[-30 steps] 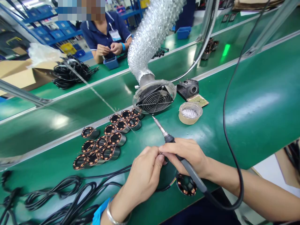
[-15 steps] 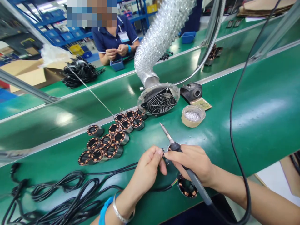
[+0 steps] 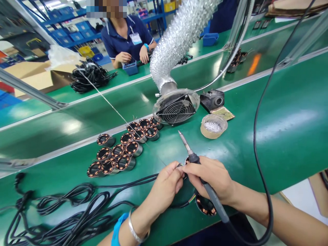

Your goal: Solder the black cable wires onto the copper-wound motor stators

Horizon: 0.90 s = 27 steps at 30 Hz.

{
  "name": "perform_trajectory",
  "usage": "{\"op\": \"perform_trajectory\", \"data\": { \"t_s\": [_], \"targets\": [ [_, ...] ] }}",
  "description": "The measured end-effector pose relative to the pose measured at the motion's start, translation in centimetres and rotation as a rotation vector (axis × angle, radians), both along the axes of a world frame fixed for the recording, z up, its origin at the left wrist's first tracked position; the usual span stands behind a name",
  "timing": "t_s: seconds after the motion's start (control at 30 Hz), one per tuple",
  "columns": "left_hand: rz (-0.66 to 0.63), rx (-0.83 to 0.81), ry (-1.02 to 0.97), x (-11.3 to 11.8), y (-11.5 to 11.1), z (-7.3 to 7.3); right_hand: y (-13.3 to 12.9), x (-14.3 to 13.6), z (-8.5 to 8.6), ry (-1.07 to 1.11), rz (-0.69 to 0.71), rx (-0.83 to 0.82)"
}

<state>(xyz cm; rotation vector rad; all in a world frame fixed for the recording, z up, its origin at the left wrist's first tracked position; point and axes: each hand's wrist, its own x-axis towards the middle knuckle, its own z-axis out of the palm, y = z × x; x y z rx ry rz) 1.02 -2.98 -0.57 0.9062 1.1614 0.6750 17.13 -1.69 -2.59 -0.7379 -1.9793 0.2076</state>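
My right hand (image 3: 214, 176) is wrapped round a soldering iron (image 3: 214, 201), its bare metal tip pointing up and away over the bench. My left hand (image 3: 167, 181) pinches a thin wire end (image 3: 180, 165) close to the right fingertips, which meet it there; the exact join is too small to make out. Below the right hand lies a copper-wound motor stator (image 3: 205, 205), partly covered by the iron. A black cable (image 3: 179, 205) with coloured wires at its end runs beside that stator. A second stator (image 3: 187, 160) shows partly behind the right fingers.
Several stators (image 3: 124, 162) stand grouped at left. Coiled black cables (image 3: 84, 212) lie in front of them. A fume extractor (image 3: 176, 111) on a silver duct stands ahead, beside an iron stand (image 3: 213, 100) and a round tub (image 3: 214, 131). A co-worker (image 3: 126, 37) sits opposite.
My left fingers have closed in together at the right fingertips. The view has shifted slightly. The co-worker's hands, together before, are now apart.
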Motion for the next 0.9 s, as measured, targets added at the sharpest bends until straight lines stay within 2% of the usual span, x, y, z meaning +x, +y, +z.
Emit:
{"op": "perform_trajectory", "data": {
  "t_s": [0.13,0.27,0.33,0.4,0.5,0.57,0.73,0.9],
  "targets": [
    [0.07,0.001,-0.003,0.3,-0.2,-0.3,0.1,0.5,0.1,0.055,-0.011,-0.097],
    [0.124,-0.016,0.004,0.3,-0.2,-0.5,0.1,1.0,0.3,0.064,0.111,-0.392],
    [0.147,-0.013,0.012,0.3,-0.2,-0.5,0.0,0.8,0.2,0.079,0.178,-0.441],
    [0.171,-0.012,0.027,0.5,-0.3,-0.4,0.1,0.5,0.1,0.107,0.155,-0.387],
    [0.195,-0.01,0.064,0.7,-0.4,-0.4,0.2,0.2,-0.4,0.123,-0.023,-0.262],
    [0.193,0.009,0.096,0.8,-0.5,-0.5,0.4,0.3,-0.6,0.112,-0.077,-0.214],
    [0.174,0.073,0.17,0.8,-0.4,-1.0,0.6,0.8,-0.8,0.108,-0.01,-0.179],
    [0.152,0.076,0.196,0.8,-0.7,-1.1,0.0,1.3,0.1,0.144,-0.002,-0.172]
  ]
}}
